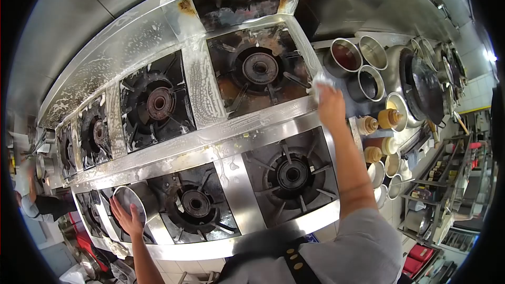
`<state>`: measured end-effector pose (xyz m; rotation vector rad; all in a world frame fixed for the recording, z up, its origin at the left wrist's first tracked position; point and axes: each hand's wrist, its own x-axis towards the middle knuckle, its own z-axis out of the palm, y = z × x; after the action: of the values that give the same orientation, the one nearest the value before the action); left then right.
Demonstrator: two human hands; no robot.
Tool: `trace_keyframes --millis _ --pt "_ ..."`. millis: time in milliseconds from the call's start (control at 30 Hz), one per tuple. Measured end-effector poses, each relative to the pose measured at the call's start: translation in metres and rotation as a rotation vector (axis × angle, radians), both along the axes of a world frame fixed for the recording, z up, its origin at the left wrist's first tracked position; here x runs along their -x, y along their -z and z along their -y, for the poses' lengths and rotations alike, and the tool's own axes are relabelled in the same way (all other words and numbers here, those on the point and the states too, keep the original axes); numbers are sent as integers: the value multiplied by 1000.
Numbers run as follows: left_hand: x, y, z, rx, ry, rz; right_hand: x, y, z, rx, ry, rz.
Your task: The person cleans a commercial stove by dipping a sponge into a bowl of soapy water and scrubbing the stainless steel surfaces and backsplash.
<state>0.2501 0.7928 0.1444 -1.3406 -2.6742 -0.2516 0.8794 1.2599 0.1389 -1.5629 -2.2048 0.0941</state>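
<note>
My right hand (331, 106) reaches to the right edge of the steel stove (200, 81), its fingers closed over a white cloth (322, 81). Motion blurs both the hand and the cloth. White suds streak the steel strips beside the back burner (260, 68). My left hand (127, 220) is at a steel pot (150, 202) on the front left of the stove. Its fingers are stretched out across the pot's near rim; whether they press on it I cannot tell.
Several steel pots (345, 55) and sauce bottles (390, 119) crowd the counter right of the stove. A black wok (425, 87) stands beyond them. Shelves (447, 179) line the far right. Another person (42, 205) is at the far left.
</note>
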Motion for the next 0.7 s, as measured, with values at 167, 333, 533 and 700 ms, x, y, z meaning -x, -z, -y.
trace_keyframes --millis 167,333,533,700 --pt "-2 2 2 8 -25 1 100 -1 100 15 -91 -111" --pt "3 6 3 47 -43 -47 272 27 141 -13 -627 -331" --pt "-11 -7 -4 23 -56 -22 282 -3 84 -13 -596 -54" --pt "-11 -8 -6 -4 -22 -14 349 10 -101 88 -364 109"
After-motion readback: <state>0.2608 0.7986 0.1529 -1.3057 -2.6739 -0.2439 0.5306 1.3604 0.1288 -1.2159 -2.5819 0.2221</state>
